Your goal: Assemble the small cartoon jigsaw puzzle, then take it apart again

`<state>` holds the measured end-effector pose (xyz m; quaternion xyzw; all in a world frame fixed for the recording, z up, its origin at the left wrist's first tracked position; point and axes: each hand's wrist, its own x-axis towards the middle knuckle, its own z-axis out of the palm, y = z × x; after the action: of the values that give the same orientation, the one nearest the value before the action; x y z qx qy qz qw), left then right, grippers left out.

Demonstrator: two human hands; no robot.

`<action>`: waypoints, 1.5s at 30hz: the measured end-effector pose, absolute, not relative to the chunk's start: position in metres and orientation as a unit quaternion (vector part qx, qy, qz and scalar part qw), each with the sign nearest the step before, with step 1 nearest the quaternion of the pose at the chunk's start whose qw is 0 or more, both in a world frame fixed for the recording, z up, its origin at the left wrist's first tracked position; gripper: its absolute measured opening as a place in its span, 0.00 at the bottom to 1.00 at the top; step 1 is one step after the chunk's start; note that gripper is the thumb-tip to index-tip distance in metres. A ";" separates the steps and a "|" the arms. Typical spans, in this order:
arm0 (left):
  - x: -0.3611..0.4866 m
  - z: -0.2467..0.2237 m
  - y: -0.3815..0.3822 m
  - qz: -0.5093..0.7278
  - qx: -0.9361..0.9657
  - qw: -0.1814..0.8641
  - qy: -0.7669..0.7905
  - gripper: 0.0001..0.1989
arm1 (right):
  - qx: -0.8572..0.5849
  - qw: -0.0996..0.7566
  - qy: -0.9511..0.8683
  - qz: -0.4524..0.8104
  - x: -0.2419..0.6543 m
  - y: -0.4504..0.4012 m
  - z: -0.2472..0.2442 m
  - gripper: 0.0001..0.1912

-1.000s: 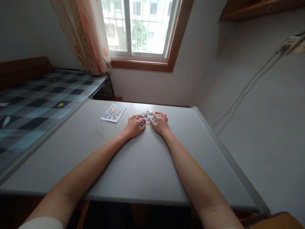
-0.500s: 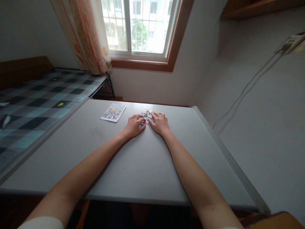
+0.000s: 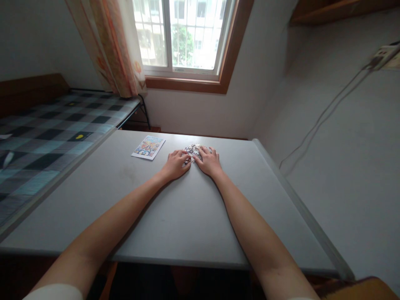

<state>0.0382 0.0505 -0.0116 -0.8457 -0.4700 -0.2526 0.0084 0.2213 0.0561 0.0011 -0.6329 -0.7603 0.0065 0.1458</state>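
A small heap of puzzle pieces lies toward the far side of the pale table. My left hand rests against the heap's left side, fingers apart and curved. On the right side, my right hand lies with spread fingers over the edge of the heap. Neither hand grips a piece that I can see; the pieces under the fingers are hidden. Left of the heap, a colourful printed card lies flat on the table.
A bed with a checked cover stands along the table's left side. Behind the table are a window and a curtain. A cable hangs down the right wall from a socket.
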 end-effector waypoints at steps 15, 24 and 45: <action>0.039 -0.007 0.048 -0.245 -0.845 0.001 -0.476 0.12 | -0.594 0.131 -0.794 0.004 0.222 0.059 0.000 0.31; 0.039 -0.007 0.048 -0.242 -0.844 0.006 -0.478 0.12 | -0.593 0.127 -0.795 0.010 0.222 0.061 -0.002 0.31; 0.039 -0.009 0.049 -0.246 -0.845 -0.003 -0.475 0.13 | -0.592 0.211 -0.778 0.028 0.225 0.061 -0.005 0.22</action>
<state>0.0388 0.0490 -0.0091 -0.8448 -0.4750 -0.2463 -0.0033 0.2250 0.0605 -0.0049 -0.5917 -0.7776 0.0284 0.2108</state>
